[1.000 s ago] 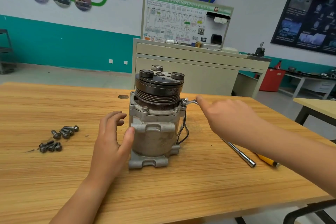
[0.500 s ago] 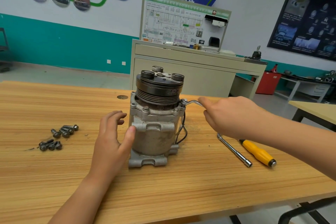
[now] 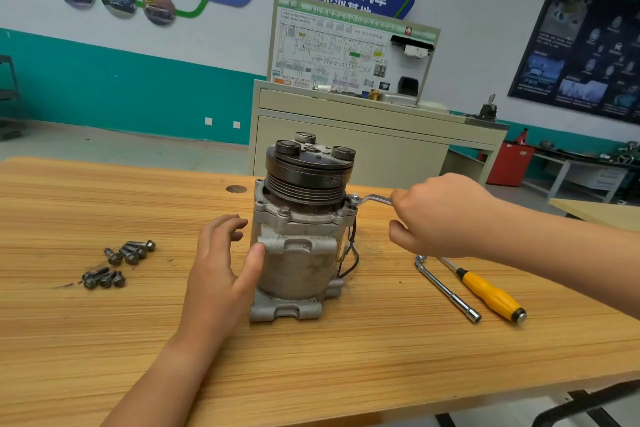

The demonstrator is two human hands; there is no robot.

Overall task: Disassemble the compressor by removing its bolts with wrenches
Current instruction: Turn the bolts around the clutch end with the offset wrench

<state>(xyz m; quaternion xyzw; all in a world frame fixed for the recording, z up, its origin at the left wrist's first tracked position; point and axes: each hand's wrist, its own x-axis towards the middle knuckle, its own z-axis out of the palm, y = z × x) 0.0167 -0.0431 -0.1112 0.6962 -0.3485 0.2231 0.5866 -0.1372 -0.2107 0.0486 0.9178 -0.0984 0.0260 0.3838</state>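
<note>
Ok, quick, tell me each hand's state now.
Left hand: open, thumb resting against the compressor.
Right hand: closed, gripping the wrench.

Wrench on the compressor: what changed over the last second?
The right hand shifted outward along the wrench handle, fingers now curled round it, and the forearm no longer hides the L-shaped socket wrench and yellow screwdriver. Nothing let go. Unchanged: left hand bracing the compressor, wrench ring at the same corner, loose bolts at left.
</note>
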